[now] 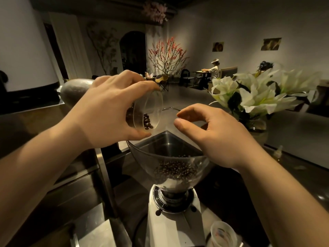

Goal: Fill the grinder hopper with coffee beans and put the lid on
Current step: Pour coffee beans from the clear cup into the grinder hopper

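My left hand (108, 111) grips a clear glass cup (149, 108) tipped on its side over the left rim of the grinder hopper (140, 154). A few coffee beans (147, 122) lie at the cup's lower lip. The clear hopper is open on top and holds a dark layer of beans (175, 168) at its bottom. It stands on a white grinder (175, 221) with a black dial ring. My right hand (210, 134) rests at the hopper's right rim, fingers curled and apart, with nothing seen in it. No lid is in sight.
A vase of white lilies (258, 93) stands on the counter to the right, behind my right hand. A clear plastic cup (223, 234) sits at the lower right by the grinder. A steel machine edge (105, 175) runs down the left. A person sits far back.
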`<action>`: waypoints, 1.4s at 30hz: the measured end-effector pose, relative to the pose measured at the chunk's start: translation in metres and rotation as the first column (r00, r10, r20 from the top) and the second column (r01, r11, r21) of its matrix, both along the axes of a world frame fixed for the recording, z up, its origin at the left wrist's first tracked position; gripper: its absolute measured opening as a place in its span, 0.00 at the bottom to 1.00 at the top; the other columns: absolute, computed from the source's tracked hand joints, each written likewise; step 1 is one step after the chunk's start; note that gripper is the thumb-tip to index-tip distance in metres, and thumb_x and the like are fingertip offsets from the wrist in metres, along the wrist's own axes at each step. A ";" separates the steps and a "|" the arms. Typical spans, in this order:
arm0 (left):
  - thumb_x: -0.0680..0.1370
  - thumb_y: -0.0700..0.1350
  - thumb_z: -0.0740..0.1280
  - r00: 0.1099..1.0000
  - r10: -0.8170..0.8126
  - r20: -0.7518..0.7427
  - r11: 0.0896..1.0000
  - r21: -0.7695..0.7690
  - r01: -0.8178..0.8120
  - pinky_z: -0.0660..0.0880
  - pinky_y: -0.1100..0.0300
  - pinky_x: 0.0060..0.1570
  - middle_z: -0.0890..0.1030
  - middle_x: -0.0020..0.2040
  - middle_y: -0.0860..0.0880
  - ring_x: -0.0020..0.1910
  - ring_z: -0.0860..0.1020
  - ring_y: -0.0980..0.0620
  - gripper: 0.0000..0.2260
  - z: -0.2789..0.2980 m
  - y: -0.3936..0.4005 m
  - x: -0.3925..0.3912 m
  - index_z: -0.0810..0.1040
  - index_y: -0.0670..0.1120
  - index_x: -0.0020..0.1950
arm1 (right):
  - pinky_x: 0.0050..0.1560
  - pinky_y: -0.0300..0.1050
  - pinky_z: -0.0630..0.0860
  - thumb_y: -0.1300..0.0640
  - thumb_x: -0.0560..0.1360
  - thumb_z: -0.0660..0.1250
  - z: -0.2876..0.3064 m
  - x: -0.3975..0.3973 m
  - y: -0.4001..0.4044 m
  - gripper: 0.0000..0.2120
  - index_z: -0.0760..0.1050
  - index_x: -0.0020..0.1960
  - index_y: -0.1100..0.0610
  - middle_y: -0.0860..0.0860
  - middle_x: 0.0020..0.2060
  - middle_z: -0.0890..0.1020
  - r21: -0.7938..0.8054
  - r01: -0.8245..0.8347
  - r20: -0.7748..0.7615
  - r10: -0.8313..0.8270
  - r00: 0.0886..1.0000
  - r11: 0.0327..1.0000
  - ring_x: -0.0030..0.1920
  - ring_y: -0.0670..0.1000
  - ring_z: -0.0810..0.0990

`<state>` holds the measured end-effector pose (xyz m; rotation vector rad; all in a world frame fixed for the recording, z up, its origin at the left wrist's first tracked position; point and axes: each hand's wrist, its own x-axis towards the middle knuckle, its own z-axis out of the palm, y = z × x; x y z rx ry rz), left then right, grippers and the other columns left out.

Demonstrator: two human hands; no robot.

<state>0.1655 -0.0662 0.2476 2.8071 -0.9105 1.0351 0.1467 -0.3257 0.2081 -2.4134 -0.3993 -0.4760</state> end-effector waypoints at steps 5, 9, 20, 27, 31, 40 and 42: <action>0.67 0.69 0.72 1.000 -0.008 -0.014 0.999 -0.051 0.007 0.62 0.47 0.72 0.71 0.73 0.52 0.70 0.69 0.50 0.43 -0.003 -0.002 -0.003 0.66 0.60 0.80 | 0.66 0.57 0.80 0.24 0.77 0.59 0.000 0.001 0.000 0.26 0.80 0.65 0.36 0.34 0.59 0.84 -0.004 -0.006 -0.004 0.006 1.000 1.000 0.63 0.39 0.81; 0.67 0.67 0.73 0.999 -0.028 -0.022 0.997 -0.078 0.026 0.62 0.49 0.70 0.71 0.72 0.51 0.69 0.66 0.53 0.42 -0.004 0.000 -0.004 0.68 0.58 0.80 | 0.66 0.56 0.80 0.26 0.79 0.61 -0.001 0.002 0.000 0.23 0.80 0.65 0.36 0.33 0.59 0.84 -0.004 -0.006 0.003 0.006 1.000 1.000 0.63 0.39 0.81; 0.67 0.68 0.72 0.999 -0.011 -0.034 1.000 -0.017 0.011 0.61 0.51 0.66 0.70 0.72 0.53 0.67 0.64 0.54 0.43 0.000 -0.004 -0.005 0.67 0.60 0.80 | 0.64 0.58 0.81 0.23 0.75 0.57 0.000 0.003 0.000 0.27 0.80 0.63 0.35 0.34 0.58 0.84 0.007 -0.009 0.007 0.009 1.000 1.000 0.61 0.39 0.81; 0.67 0.69 0.72 0.998 -0.045 -0.033 0.999 -0.002 0.045 0.61 0.52 0.66 0.71 0.71 0.53 0.66 0.66 0.54 0.41 0.001 -0.009 -0.003 0.69 0.60 0.79 | 0.64 0.58 0.81 0.23 0.75 0.57 -0.002 0.004 0.000 0.27 0.81 0.62 0.36 0.34 0.56 0.85 0.015 -0.014 0.014 0.014 1.000 1.000 0.61 0.40 0.82; 0.68 0.67 0.75 0.999 -0.046 -0.016 0.999 -0.019 0.046 0.62 0.51 0.66 0.71 0.71 0.52 0.67 0.66 0.54 0.41 -0.002 -0.009 -0.003 0.69 0.59 0.79 | 0.64 0.58 0.81 0.24 0.75 0.58 -0.002 0.005 0.000 0.26 0.81 0.62 0.36 0.34 0.56 0.85 0.020 -0.016 0.013 0.016 1.000 1.000 0.61 0.40 0.82; 0.69 0.66 0.77 0.999 -0.041 -0.027 0.998 -0.043 0.040 0.60 0.52 0.66 0.71 0.71 0.52 0.66 0.64 0.54 0.41 -0.001 -0.009 -0.007 0.70 0.58 0.79 | 0.64 0.58 0.81 0.24 0.75 0.58 -0.002 0.005 0.000 0.26 0.81 0.62 0.36 0.34 0.55 0.85 0.022 -0.017 0.022 0.017 1.000 1.000 0.60 0.39 0.82; 0.69 0.67 0.76 0.998 -0.045 -0.032 0.998 -0.033 0.044 0.60 0.52 0.65 0.71 0.72 0.51 0.66 0.65 0.54 0.41 0.000 -0.009 -0.007 0.69 0.59 0.79 | 0.63 0.57 0.81 0.24 0.76 0.58 -0.002 0.005 0.000 0.25 0.81 0.62 0.37 0.34 0.55 0.85 0.026 -0.018 0.027 0.018 0.999 0.999 0.60 0.39 0.82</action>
